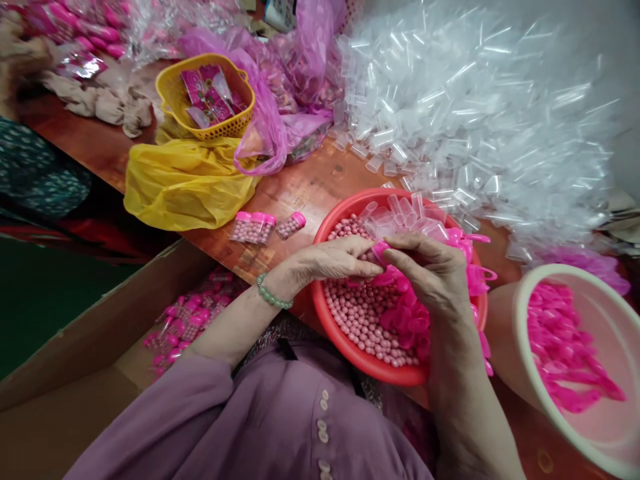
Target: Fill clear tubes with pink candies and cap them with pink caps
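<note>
Over a red basin [345, 363], both my hands are closed on one small clear bottle with a pink cap [381, 251]. My left hand [340, 260] grips the bottle body, mostly hidden by the fingers. The cap end is pinched between thumb and fingers of my right hand [433, 267]. Inside the basin lie pink beads [363, 327], loose pink caps [407, 317] and empty clear tubes [400, 212]. Several capped bottles filled with beads [254, 228] lie on the table left of the basin.
A big heap of clear tubes [465, 113] covers the back right. At right, a pale bucket [523, 333] contains pink plastic parts. A yellow basket [170, 100] stands behind a yellow bag [190, 187]. Lower left, a cardboard box [65, 347] contains filled bottles. Another person's sleeve [40, 173] shows at left.
</note>
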`<state>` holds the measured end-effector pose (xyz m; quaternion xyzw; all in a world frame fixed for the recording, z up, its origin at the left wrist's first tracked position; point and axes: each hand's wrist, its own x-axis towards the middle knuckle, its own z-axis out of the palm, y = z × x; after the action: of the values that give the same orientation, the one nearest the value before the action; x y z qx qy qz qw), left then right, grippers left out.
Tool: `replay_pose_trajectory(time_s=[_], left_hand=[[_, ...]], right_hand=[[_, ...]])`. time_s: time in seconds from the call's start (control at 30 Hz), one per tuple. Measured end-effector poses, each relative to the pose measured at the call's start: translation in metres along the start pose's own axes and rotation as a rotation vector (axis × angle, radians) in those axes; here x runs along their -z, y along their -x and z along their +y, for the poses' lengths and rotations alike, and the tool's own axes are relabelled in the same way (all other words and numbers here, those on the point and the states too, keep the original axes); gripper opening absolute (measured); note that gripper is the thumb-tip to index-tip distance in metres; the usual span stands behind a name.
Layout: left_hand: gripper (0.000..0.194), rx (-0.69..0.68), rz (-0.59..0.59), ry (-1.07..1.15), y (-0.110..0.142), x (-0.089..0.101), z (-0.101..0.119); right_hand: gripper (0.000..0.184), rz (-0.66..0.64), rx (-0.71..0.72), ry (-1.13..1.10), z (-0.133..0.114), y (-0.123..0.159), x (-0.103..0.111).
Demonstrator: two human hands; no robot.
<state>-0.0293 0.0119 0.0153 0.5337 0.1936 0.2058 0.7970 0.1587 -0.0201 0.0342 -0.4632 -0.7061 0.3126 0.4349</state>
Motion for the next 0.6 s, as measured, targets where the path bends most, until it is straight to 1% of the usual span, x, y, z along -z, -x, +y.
replay_pose_trajectory(time_s=[0.07, 0.17, 0.23, 0.33, 0.37, 0.47, 0.5, 0.53, 0.6], left_hand=[[0.026, -0.008, 0.008, -0.002, 0.000, 0.001, 0.000], [0.029, -0.030, -0.005, 0.019, -0.002, 0.004, -0.005], [0.031, -0.051, -0.027, 0.054, -0.004, 0.006, -0.010], [0.033, -0.072, -0.032, 0.129, -0.006, 0.008, -0.013], [0.034, -0.077, -0.017, 0.160, -0.007, 0.008, -0.013], [0.037, -0.074, 0.027, 0.252, -0.007, 0.008, -0.012], [0.039, -0.064, 0.033, 0.281, -0.007, 0.008, -0.012], [0.041, -0.052, 0.036, 0.309, -0.008, 0.008, -0.012], [0.047, -0.035, 0.043, 0.358, -0.009, 0.008, -0.013]], right_hand=[[0.011, 0.032, -0.028, -0.050, 0.004, 0.001, 0.000], [0.008, 0.048, -0.016, 0.010, 0.006, 0.002, -0.003], [0.007, 0.058, 0.037, 0.109, 0.004, 0.003, -0.005], [0.013, 0.099, 0.189, 0.298, 0.002, 0.006, -0.009], [0.021, 0.097, 0.247, 0.363, 0.002, 0.008, -0.011], [0.065, 0.015, 0.372, 0.564, 0.003, 0.012, -0.017], [0.076, -0.006, 0.396, 0.636, 0.004, 0.012, -0.019], [0.081, -0.013, 0.417, 0.703, 0.005, 0.012, -0.022], [0.081, 0.008, 0.458, 0.813, 0.006, 0.011, -0.026]])
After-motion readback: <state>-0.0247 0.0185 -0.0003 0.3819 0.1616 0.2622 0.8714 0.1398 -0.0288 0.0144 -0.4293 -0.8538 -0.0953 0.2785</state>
